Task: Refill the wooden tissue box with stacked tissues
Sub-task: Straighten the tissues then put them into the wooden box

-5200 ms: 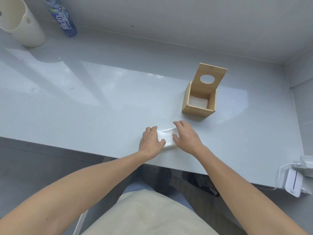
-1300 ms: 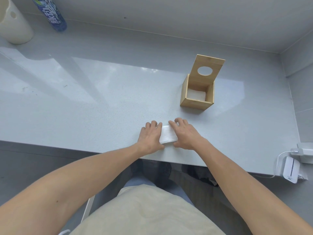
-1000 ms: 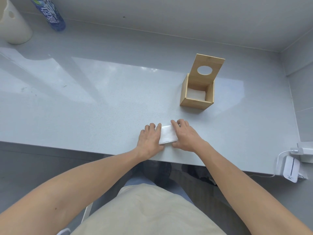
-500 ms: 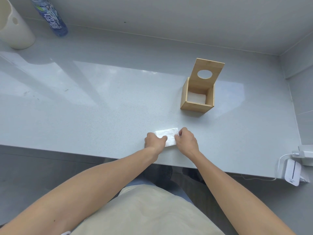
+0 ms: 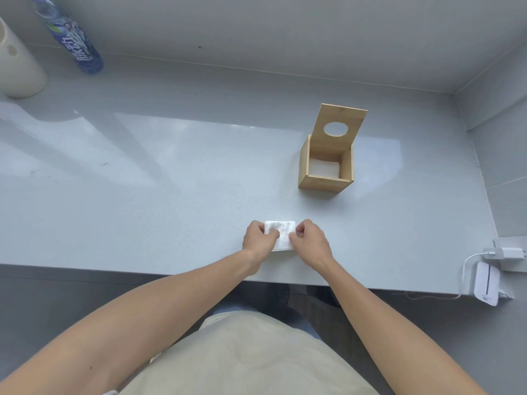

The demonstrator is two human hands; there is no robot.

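Observation:
A folded white tissue (image 5: 282,233) lies on the grey counter near its front edge. My left hand (image 5: 258,239) pinches its left side and my right hand (image 5: 309,240) pinches its right side, fingers curled. Further back and to the right stands the wooden tissue box (image 5: 325,178), its hinged lid (image 5: 340,121) with a round hole tipped upright. White tissues (image 5: 323,168) show low inside the box.
A blue water bottle (image 5: 71,38) and a cream cup (image 5: 17,69) stand at the back left by the wall. A white charger with cable (image 5: 484,277) sits off the counter's right front corner. The counter edge (image 5: 114,270) runs just under my wrists.
My hands were flat on the tissue, pressing it down. They have since curled and now pinch its two ends, and the tissue looks slightly raised at the front.

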